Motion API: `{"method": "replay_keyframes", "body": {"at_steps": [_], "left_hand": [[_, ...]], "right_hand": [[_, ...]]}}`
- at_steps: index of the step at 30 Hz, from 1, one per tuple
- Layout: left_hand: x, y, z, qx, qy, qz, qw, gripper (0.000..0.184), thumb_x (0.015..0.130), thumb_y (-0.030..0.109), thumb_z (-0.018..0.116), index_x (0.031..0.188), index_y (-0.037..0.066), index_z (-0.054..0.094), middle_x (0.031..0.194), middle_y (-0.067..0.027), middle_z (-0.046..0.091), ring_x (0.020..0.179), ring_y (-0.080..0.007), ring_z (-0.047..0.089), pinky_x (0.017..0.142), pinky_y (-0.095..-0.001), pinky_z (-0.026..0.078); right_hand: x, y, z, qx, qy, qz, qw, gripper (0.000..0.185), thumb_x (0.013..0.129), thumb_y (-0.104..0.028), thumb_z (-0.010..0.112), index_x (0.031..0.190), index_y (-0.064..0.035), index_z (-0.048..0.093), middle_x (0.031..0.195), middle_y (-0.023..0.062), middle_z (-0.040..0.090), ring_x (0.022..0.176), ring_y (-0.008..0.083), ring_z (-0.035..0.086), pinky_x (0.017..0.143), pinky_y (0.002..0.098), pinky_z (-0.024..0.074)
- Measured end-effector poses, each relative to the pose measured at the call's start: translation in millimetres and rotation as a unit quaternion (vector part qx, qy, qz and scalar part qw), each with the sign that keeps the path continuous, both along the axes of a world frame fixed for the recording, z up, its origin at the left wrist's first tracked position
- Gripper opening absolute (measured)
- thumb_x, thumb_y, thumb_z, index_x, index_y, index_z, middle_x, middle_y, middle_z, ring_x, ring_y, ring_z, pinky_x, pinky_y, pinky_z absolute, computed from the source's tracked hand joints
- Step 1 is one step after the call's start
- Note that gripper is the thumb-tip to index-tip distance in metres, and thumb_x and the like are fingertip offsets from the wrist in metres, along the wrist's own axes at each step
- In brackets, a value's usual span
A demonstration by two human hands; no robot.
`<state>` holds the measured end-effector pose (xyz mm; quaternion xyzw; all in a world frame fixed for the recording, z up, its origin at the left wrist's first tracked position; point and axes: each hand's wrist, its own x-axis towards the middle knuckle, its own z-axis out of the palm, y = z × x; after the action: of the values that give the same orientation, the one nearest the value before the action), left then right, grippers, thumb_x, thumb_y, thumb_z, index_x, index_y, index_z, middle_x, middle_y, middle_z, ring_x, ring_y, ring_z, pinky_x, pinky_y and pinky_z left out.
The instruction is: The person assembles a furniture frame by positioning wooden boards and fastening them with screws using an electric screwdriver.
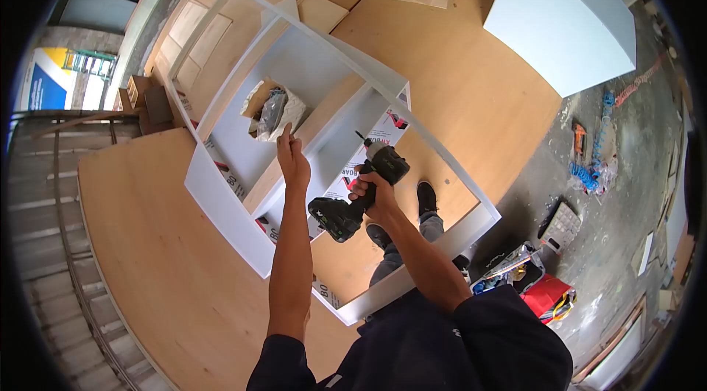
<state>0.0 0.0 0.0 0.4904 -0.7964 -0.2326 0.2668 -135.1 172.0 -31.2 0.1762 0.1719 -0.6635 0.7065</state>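
My right hand [374, 196] is wrapped round the grip of a black cordless drill driver [387, 163]. Its bit points up and to the left, and its battery hangs toward the lower left. My left hand [293, 161] is raised beside an opened paper bag [293, 108] with a clear plastic bag [272, 113] inside. The left fingers are partly stretched out, and no object shows in them. Both hands are above a white cabinet frame [431, 142] with wood-edged dividers [324, 117]. The bag rests within one of its compartments.
My feet stand inside the frame's near opening, on a plywood sheet [471, 60]. A white panel box [563, 19] stands at the upper right. On the concrete floor lie an orange tool [579, 139], a coiled blue hose [587, 176], a tool bag [515, 266] and a red bag [546, 295].
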Motion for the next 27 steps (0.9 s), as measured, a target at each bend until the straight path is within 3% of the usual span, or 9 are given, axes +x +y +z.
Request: {"method": "replay_keyframes", "body": {"at_steps": [2, 3, 5, 7, 9, 13, 16, 20, 27], "left_hand": [[22.5, 31.8, 8.5, 0.163, 0.209, 0.085, 0.961, 0.052, 0.099, 0.015, 0.047, 0.148, 0.001, 0.035, 0.086, -0.0005, 0.045, 0.073, -0.0116, 0.044, 0.071, -0.0257, 0.039], [24.0, 68.3, -21.1, 0.192, 0.266, 0.098, 0.939, 0.052, 0.099, 0.015, 0.047, 0.148, 0.001, 0.035, 0.086, -0.0005, 0.045, 0.073, -0.0116, 0.044, 0.071, -0.0257, 0.039], [45.9, 97.0, -27.4, 0.302, 0.416, 0.143, 0.846, 0.052, 0.101, 0.016, 0.047, 0.147, -0.004, 0.034, 0.086, 0.0006, 0.045, 0.072, -0.0086, 0.042, 0.068, -0.0234, 0.038], [88.8, 124.7, -8.9, 0.340, 0.411, 0.213, 0.819, 0.049, 0.103, 0.016, 0.044, 0.145, -0.006, 0.034, 0.077, 0.0009, 0.045, 0.068, -0.0090, 0.043, 0.064, -0.0233, 0.039], [110.3, 138.5, -7.6, 0.350, 0.242, 0.190, 0.885, 0.050, 0.102, 0.016, 0.050, 0.145, -0.006, 0.036, 0.072, 0.0003, 0.049, 0.065, -0.0096, 0.052, 0.060, -0.0247, 0.042], [148.9, 144.5, 2.6, 0.336, 0.216, 0.167, 0.902, 0.053, 0.095, 0.015, 0.063, 0.138, -0.007, 0.044, 0.075, -0.0033, 0.061, 0.067, -0.0121, 0.062, 0.059, -0.0255, 0.046], [163.5, 131.6, -3.4, 0.396, 0.346, 0.288, 0.801, 0.034, 0.084, 0.015, 0.077, 0.111, -0.001, 0.063, 0.089, -0.0059, 0.070, 0.076, -0.0133, 0.068, 0.059, -0.0229, 0.048], [158.0, 107.9, -3.4, 0.452, 0.430, 0.273, 0.732, 0.031, 0.079, 0.016, 0.081, 0.100, 0.003, 0.063, 0.087, -0.0076, 0.072, 0.081, -0.0181, 0.071, 0.065, -0.0221, 0.052], [132.8, 87.4, -10.3, 0.442, 0.392, 0.323, 0.739, 0.025, 0.079, 0.013, 0.081, 0.089, 0.000, 0.062, 0.081, -0.0102, 0.071, 0.068, -0.0178, 0.069, 0.058, -0.0213, 0.053]], "right_hand": [[2.6, 16.4, 4.9, 0.009, -0.068, -0.013, 0.998, 0.022, 0.084, -0.008, 0.053, 0.105, -0.0079, 0.054, 0.062, -0.0015, 0.038, 0.058, 0.0112, 0.041, 0.062, 0.0310, 0.0410], [-6.4, 44.9, 5.1, 0.038, -0.007, 0.001, 0.999, 0.022, 0.084, -0.008, 0.053, 0.105, -0.0079, 0.054, 0.062, -0.0015, 0.038, 0.058, 0.0112, 0.041, 0.062, 0.0310, 0.0410], [8.8, 55.2, 5.8, 0.035, -0.046, 0.017, 0.998, 0.021, 0.082, -0.007, 0.054, 0.103, -0.0073, 0.054, 0.062, -0.0022, 0.038, 0.058, 0.0103, 0.041, 0.061, 0.0298, 0.0402], [55.4, 71.0, 21.0, 0.047, -0.078, 0.039, 0.995, 0.021, 0.081, -0.007, 0.054, 0.103, -0.0070, 0.054, 0.062, -0.0024, 0.038, 0.058, 0.0100, 0.040, 0.061, 0.0294, 0.0396], [75.4, 80.7, 20.3, 0.021, -0.077, 0.093, 0.992, 0.022, 0.082, -0.007, 0.054, 0.104, -0.0067, 0.054, 0.062, -0.0023, 0.037, 0.058, 0.0104, 0.040, 0.061, 0.0296, 0.0393], [118.7, 87.3, 25.3, 0.018, -0.038, 0.140, 0.989, 0.025, 0.081, -0.007, 0.054, 0.106, -0.0040, 0.053, 0.063, -0.0015, 0.038, 0.058, 0.0112, 0.040, 0.061, 0.0298, 0.0391], [136.7, 83.9, 24.3, 0.013, -0.032, 0.144, 0.989, 0.022, 0.082, -0.006, 0.054, 0.104, -0.0024, 0.054, 0.064, -0.0007, 0.039, 0.059, 0.0119, 0.040, 0.060, 0.0299, 0.0390], [158.3, 78.8, 24.6, 0.006, -0.021, 0.148, 0.989, 0.021, 0.082, -0.006, 0.054, 0.103, -0.0017, 0.054, 0.065, -0.0008, 0.038, 0.058, 0.0117, 0.039, 0.061, 0.0300, 0.0393], [176.6, 65.8, 24.2, 0.013, -0.017, 0.114, 0.993, 0.022, 0.082, -0.006, 0.054, 0.104, -0.0019, 0.053, 0.064, -0.0016, 0.036, 0.058, 0.0112, 0.038, 0.059, 0.0301, 0.0388]]}}
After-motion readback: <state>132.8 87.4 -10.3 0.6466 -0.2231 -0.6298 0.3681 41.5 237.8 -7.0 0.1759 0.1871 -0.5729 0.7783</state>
